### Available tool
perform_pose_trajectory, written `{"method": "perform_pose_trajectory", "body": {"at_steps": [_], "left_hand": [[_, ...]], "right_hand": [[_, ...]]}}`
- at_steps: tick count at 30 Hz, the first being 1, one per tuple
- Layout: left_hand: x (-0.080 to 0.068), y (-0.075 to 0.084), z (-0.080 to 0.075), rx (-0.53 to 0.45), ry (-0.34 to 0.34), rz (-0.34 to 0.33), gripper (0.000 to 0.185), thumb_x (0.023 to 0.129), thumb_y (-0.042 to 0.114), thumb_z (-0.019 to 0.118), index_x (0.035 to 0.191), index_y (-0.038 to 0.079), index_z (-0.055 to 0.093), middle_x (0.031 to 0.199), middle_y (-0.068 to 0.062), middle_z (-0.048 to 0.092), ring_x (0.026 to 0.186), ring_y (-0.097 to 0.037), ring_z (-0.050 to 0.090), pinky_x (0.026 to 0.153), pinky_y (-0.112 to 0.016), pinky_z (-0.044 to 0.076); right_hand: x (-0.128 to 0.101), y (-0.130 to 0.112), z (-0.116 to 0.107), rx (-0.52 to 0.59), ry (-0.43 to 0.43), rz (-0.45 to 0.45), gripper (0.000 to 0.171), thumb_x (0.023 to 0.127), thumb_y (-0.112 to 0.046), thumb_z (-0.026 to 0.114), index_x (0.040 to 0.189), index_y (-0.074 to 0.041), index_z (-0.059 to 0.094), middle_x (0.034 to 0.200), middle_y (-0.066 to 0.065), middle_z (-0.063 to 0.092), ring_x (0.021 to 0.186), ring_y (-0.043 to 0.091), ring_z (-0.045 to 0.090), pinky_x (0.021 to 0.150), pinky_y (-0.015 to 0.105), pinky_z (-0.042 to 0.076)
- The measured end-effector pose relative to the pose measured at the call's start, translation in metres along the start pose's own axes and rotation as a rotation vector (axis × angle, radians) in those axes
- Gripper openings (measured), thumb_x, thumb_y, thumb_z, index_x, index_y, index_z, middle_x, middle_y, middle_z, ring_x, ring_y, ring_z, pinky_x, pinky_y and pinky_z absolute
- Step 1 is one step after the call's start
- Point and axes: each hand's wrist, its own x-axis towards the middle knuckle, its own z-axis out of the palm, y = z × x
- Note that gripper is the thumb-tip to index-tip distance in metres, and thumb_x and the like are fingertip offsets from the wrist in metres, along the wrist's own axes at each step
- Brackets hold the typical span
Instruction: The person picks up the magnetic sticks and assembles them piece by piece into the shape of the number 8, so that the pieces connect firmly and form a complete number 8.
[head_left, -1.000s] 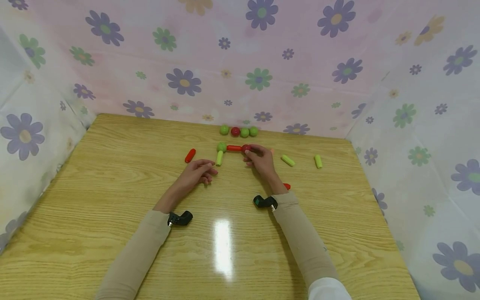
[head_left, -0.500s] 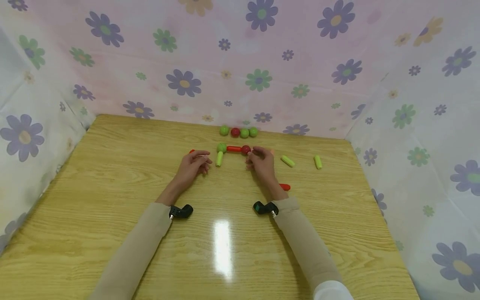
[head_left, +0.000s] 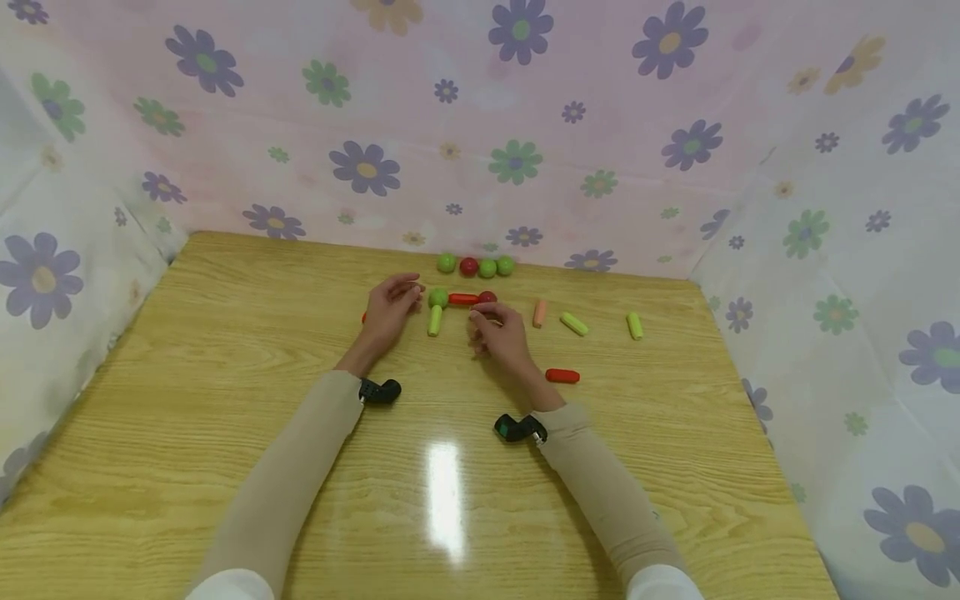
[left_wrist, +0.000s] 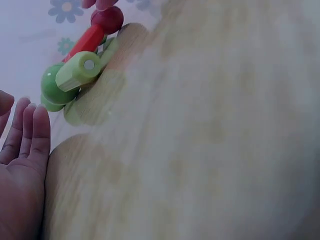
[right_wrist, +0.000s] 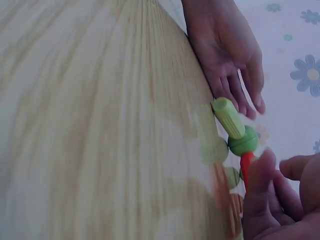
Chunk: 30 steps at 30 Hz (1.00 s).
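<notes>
The right hand (head_left: 498,335) hovered with fingers loosely curled just in front of the red ball (head_left: 487,297), its grip holding nothing, though whether a fingertip brushed the ball could not be told. The left hand (head_left: 390,307) lay released too, fingers relaxed, just left of the green ball (head_left: 438,297) without clearly touching it. Between the two hands sat the joined piece: one green ball, one red stick (head_left: 462,298) running left to right from it to the one red ball, and one light green stick (head_left: 434,321) pointing from the green ball toward the person. So its long axis lay across the tabletop (head_left: 225,433), with a short leg coming near. Behind it, by the flowered backdrop (head_left: 480,125), stood a row of four balls (head_left: 476,266): three green, one red. Off to the right lay loose sticks: one orange (head_left: 538,313), two light green (head_left: 573,323) and (head_left: 634,325), one red (head_left: 562,376).
</notes>
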Motion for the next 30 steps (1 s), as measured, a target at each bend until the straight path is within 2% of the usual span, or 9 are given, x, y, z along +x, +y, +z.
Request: {"method": "perform_pose_trajectory", "body": {"at_steps": [3,6,9,11,14,18,22,26,30], "left_hand": [[0.012,-0.001,0.001,0.001,-0.006,0.025,0.035,0.103,-0.001,0.056,0.135,-0.016,0.052,0.124,-0.037,0.057,0.102,-0.037,0.061,0.08,-0.025,0.056],[0.022,-0.002,0.004,0.015,-0.037,0.044,0.037,0.103,0.0,0.057,0.135,-0.015,0.052,0.127,-0.037,0.057,0.11,-0.043,0.059,0.087,-0.031,0.056],[0.032,-0.002,0.006,0.025,-0.076,0.033,0.038,0.103,0.003,0.057,0.137,-0.013,0.052,0.133,-0.034,0.055,0.118,-0.045,0.057,0.092,-0.035,0.055],[0.037,-0.003,0.007,0.04,-0.09,0.008,0.038,0.104,0.005,0.058,0.138,-0.011,0.052,0.136,-0.03,0.054,0.118,-0.041,0.058,0.09,-0.033,0.054],[0.045,-0.005,0.007,0.048,-0.091,-0.034,0.037,0.104,0.007,0.057,0.138,-0.007,0.054,0.134,-0.027,0.055,0.104,-0.033,0.062,0.081,-0.027,0.054],[0.057,-0.005,0.005,0.069,-0.1,-0.057,0.036,0.104,0.006,0.056,0.139,-0.005,0.054,0.131,-0.027,0.055,0.082,-0.019,0.06,0.068,-0.023,0.052],[0.067,-0.003,0.005,0.112,-0.135,-0.067,0.04,0.103,0.002,0.056,0.142,-0.005,0.051,0.136,-0.026,0.053,0.074,-0.013,0.059,0.063,-0.02,0.051],[0.074,0.0,0.005,0.17,-0.172,-0.11,0.045,0.103,0.004,0.057,0.147,0.0,0.048,0.14,-0.023,0.05,0.068,-0.011,0.055,0.059,-0.02,0.049],[0.08,0.005,0.009,0.306,-0.209,-0.128,0.049,0.103,0.01,0.06,0.15,0.005,0.047,0.145,-0.019,0.05,0.064,-0.013,0.054,0.054,-0.02,0.047]], "right_hand": [[0.002,-0.001,0.007,-0.043,-0.077,0.023,0.028,0.104,-0.014,0.06,0.122,0.005,0.067,0.091,0.017,0.069,0.06,0.01,0.062,0.05,0.025,0.054],[0.005,-0.002,0.012,-0.052,-0.117,0.04,0.028,0.104,-0.015,0.06,0.123,0.004,0.067,0.092,0.017,0.071,0.059,0.01,0.063,0.05,0.025,0.054],[0.007,-0.002,0.015,-0.058,-0.14,0.058,0.029,0.104,-0.014,0.059,0.125,0.005,0.066,0.096,0.02,0.072,0.057,0.01,0.063,0.05,0.024,0.054],[0.008,-0.003,0.016,-0.061,-0.157,0.074,0.03,0.105,-0.014,0.059,0.126,0.006,0.064,0.098,0.023,0.073,0.056,0.01,0.063,0.05,0.024,0.054],[0.01,-0.003,0.018,-0.064,-0.178,0.096,0.031,0.104,-0.014,0.059,0.126,0.007,0.064,0.097,0.024,0.072,0.055,0.01,0.064,0.05,0.024,0.054],[0.013,-0.004,0.021,-0.072,-0.204,0.112,0.031,0.104,-0.016,0.06,0.124,0.008,0.065,0.095,0.021,0.073,0.055,0.01,0.064,0.05,0.024,0.055],[0.015,-0.007,0.023,-0.084,-0.227,0.146,0.033,0.104,-0.019,0.06,0.124,0.007,0.067,0.092,0.016,0.072,0.056,0.01,0.065,0.051,0.023,0.055],[0.017,-0.009,0.025,-0.088,-0.24,0.175,0.033,0.103,-0.023,0.062,0.118,0.005,0.07,0.087,0.012,0.071,0.056,0.012,0.066,0.052,0.024,0.055],[0.021,-0.009,0.027,-0.102,-0.239,0.175,0.032,0.101,-0.027,0.066,0.108,0.003,0.075,0.08,0.01,0.071,0.054,0.014,0.066,0.051,0.025,0.055]]}}
